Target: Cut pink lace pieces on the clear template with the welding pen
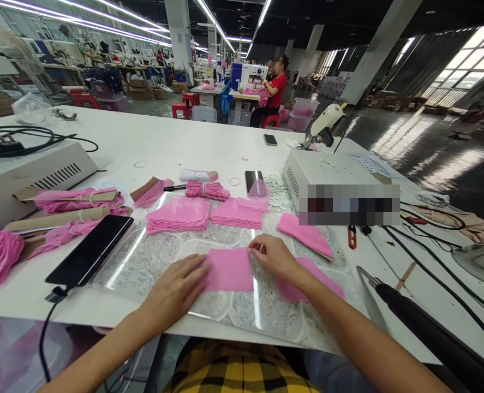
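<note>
A square piece of pink fabric [230, 269] lies flat on a clear, glossy mat [160, 273] in front of me. My left hand [184, 281] rests over its left edge, fingers stretched out and flat. At the top right corner of the same piece, my right hand [273, 255] pinches with thumb and forefinger. Under my right wrist another pink piece [313, 278] shows in part. Just beyond my hands sit two stacks of pink pieces, a left stack [178, 214] and a right stack [237, 213]. A folded pink piece [303, 234] lies slantwise beyond my right hand.
A black phone [90, 248] with a cable lies at left, near tied pink bundles [78, 199]. At right are a black-handled hot tool [425, 322], a red cutter [352, 237], cables and a grey box [332, 169]. A person in red [275, 87] sits at a sewing machine behind.
</note>
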### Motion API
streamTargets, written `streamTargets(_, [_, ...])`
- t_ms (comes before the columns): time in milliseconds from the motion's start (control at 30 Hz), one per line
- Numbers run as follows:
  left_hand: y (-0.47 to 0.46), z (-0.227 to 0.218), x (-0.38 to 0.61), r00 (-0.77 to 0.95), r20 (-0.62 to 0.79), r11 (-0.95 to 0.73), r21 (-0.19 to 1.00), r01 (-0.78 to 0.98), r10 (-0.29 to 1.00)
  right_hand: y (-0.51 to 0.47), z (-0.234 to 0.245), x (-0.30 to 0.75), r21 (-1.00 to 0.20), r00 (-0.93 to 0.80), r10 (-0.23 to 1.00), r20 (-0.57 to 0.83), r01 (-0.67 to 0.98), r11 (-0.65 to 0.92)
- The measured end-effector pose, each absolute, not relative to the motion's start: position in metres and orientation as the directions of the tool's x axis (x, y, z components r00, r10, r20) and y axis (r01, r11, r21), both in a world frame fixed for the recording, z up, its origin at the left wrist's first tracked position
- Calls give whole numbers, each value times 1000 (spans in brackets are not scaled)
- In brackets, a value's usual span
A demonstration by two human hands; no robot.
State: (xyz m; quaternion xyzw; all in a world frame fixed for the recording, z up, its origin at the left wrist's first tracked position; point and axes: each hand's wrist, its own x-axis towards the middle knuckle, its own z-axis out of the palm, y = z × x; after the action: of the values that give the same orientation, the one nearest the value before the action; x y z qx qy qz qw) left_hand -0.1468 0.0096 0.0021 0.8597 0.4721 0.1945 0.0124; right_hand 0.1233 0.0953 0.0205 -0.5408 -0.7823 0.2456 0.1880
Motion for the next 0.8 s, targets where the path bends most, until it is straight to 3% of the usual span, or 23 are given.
streamTargets(200, [12,-9,-151,581,320,-639,111,761,748,101,21,115,-584,-356,934,-18,762,280])
streamTargets(600, [9,-11,-152,575,370,-652,123,748,729,104,20,111,-547,-387,922,-14,775,318])
streamTargets(800, [9,-13,-151,600,388,-672,74,737,700,103,23,108,-540,-372,928,-3,782,312])
